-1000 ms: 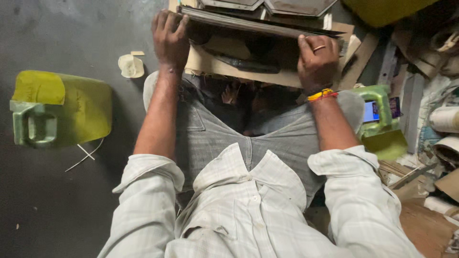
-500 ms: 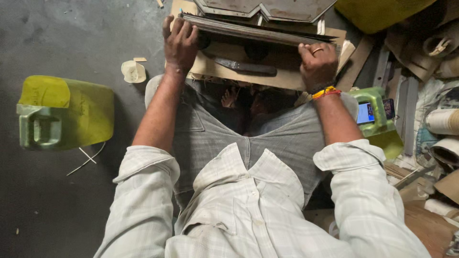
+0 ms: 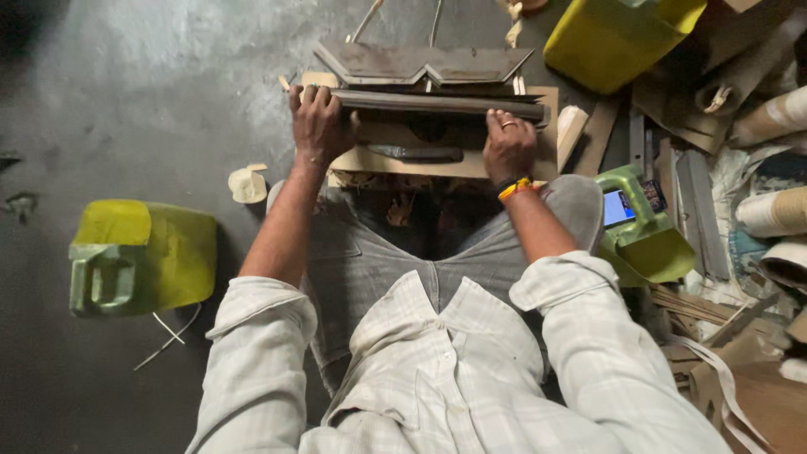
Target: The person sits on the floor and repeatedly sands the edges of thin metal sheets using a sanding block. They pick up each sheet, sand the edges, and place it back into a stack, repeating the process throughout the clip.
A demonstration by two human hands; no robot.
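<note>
1. Grey concrete floor fills the left side of the view, dark and stained, and the person sits on it with knees spread.
2. Yellow-green plastic jerrycan lies on its side on the floor, well apart from the left arm; a second yellow can sits at the top right.
3. Cardboard rolls and scrap strips are heaped along the right edge.
4. A flat cardboard sheet lies on the floor between the knees, under both hands.
5. A long dark bar runs crosswise over the cardboard sheet, just in front of a notched dark metal plate.
6. The left hand is curled over the left end of the bar, fingers wrapped on its top edge.
7. The right hand, with a ring and an orange wristband, presses down near the bar's right end; whether its fingers close round the bar cannot be told.
8. A small pale cardboard scrap lies near the left forearm.
</note>
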